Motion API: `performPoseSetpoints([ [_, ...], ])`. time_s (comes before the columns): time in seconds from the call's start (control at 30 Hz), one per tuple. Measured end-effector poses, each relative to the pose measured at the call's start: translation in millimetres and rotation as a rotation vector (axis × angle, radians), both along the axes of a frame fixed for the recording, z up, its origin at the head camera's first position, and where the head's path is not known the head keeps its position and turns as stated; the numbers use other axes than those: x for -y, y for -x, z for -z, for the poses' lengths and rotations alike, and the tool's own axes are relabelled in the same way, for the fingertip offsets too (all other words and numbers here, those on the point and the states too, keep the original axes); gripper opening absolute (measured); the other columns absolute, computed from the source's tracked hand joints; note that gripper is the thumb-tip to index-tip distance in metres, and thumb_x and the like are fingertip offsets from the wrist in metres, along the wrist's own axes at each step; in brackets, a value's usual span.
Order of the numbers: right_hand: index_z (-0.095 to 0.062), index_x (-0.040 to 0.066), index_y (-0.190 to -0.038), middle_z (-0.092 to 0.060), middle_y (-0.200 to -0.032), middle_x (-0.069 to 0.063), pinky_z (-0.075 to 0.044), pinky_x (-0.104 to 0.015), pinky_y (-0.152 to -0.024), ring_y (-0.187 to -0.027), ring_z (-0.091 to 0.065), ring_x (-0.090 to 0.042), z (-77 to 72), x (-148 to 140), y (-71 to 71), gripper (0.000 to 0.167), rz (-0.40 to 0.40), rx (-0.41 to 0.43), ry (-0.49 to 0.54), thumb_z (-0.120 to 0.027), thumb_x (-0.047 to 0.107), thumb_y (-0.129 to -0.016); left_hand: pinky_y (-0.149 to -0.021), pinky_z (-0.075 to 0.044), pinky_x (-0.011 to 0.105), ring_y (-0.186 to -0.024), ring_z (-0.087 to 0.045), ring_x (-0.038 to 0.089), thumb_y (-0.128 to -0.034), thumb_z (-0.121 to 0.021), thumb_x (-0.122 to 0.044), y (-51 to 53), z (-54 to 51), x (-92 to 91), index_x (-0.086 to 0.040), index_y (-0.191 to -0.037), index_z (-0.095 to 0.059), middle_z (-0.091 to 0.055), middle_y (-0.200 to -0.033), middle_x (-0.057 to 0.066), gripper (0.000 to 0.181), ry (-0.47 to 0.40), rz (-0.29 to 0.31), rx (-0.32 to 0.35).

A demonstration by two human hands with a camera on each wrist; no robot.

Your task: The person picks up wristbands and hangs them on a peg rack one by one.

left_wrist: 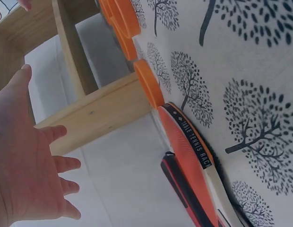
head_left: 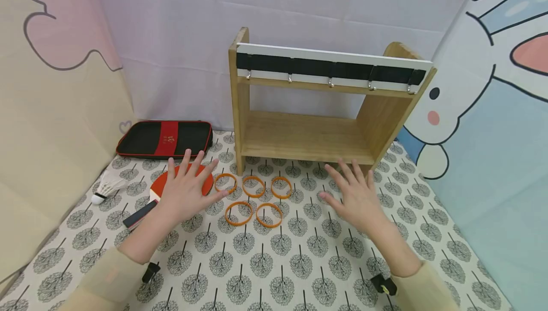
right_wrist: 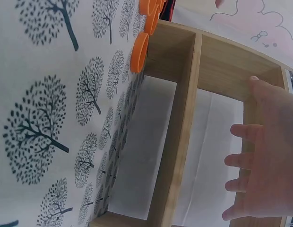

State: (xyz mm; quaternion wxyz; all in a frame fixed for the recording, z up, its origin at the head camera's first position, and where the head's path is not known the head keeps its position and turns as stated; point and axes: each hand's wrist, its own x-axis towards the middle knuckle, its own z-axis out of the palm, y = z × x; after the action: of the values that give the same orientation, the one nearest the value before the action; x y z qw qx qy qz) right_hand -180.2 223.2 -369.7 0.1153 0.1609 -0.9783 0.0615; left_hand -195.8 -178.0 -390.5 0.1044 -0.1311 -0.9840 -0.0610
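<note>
In the head view the left hand (head_left: 185,192), fingers spread, is held over the red table tennis racket (head_left: 159,185) and holds nothing. The right hand (head_left: 357,197) has its fingers spread in front of the wooden rack (head_left: 304,135), also holding nothing. Several orange rings lie between the hands in two rows, among them a front ring (head_left: 269,225) and a back ring (head_left: 281,195). Across the rack's top runs a white and black strip (head_left: 312,68) with several metal hooks. The left wrist view shows the left hand (left_wrist: 33,165) beside the racket (left_wrist: 191,158); the right wrist view shows the right hand (right_wrist: 274,156) beside the rack (right_wrist: 182,137).
A black and red case (head_left: 145,140) lies behind the racket. At the far left is a white shuttlecock (head_left: 104,192). The tree-patterned cloth (head_left: 282,268) covers the table, and printed curtains (head_left: 180,40) stand around its back and sides.
</note>
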Motion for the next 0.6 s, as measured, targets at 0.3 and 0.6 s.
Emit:
performPoseSetpoints([
  [0.3, -0.027, 0.024, -0.149, -0.012, -0.158, -0.011, 0.0, -0.068, -0.107, -0.144, 0.0, -0.038, -13.5, -6.1, -1.6, 0.073, 0.009, -0.027, 0.011, -0.046, 0.061, -0.09, -0.107, 0.021, 0.058, -0.143, 0.015, 0.035, -0.0779, -0.035, -0.083, -0.5, -11.2, 0.4, -0.027, -0.151, -0.023, -0.01, -0.158, 0.015, 0.092, 0.036, -0.002, -0.016],
  [0.6, -0.02, 0.026, -0.151, -0.005, -0.159, -0.009, 0.004, -0.067, -0.108, -0.144, 0.007, -0.034, -43.8, -29.1, -8.2, 0.071, 0.064, -0.06, 0.069, -0.045, 0.058, -0.093, -0.108, 0.018, 0.06, -0.144, 0.014, 0.031, -0.0751, -0.04, -0.084, 0.0, -27.7, -2.2, -0.028, -0.152, -0.016, -0.008, -0.158, 0.013, 0.097, 0.035, 0.014, -0.009],
])
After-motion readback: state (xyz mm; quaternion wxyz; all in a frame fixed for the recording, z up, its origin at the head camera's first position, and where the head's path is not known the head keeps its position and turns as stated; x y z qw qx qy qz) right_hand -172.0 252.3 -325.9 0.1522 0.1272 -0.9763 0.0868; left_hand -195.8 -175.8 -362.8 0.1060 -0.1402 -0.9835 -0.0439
